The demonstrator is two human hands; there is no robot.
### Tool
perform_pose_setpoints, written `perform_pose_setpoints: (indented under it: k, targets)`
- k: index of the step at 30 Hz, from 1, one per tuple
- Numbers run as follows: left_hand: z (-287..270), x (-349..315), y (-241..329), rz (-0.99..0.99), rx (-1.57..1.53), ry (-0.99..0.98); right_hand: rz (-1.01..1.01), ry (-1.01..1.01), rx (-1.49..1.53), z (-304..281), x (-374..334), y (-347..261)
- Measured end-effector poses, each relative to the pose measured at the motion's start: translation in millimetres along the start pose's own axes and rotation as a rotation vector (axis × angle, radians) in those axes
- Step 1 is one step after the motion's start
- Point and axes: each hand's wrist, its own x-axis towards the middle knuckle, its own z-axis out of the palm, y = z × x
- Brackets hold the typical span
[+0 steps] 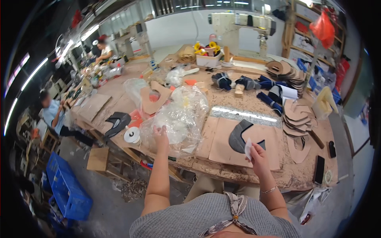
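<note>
Bare tan cardboard sheet [222,148] at lower centre leaves passing room — hemmed by the crumpled clear plastic bag [178,117] left of centre, the dark grey curved leather piece [238,137], and stacked tan cut-outs [297,115] right.
</note>
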Motion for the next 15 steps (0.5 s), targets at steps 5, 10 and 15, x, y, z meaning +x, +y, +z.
perform_pose_setpoints:
  k: [5,10,15]
  targets:
    - [24,-10,7,0.294,0.241,-0.063,-0.099,-0.048,-0.135,-31,5,3]
    - [-11,-75,92,0.23,-0.191,0.449,-0.104,0.092,-0.311,-45,1,-5]
    - [46,-162,136,0.981,-0.041,-0.789,-0.094,0.098,-0.48,-42,16,-11]
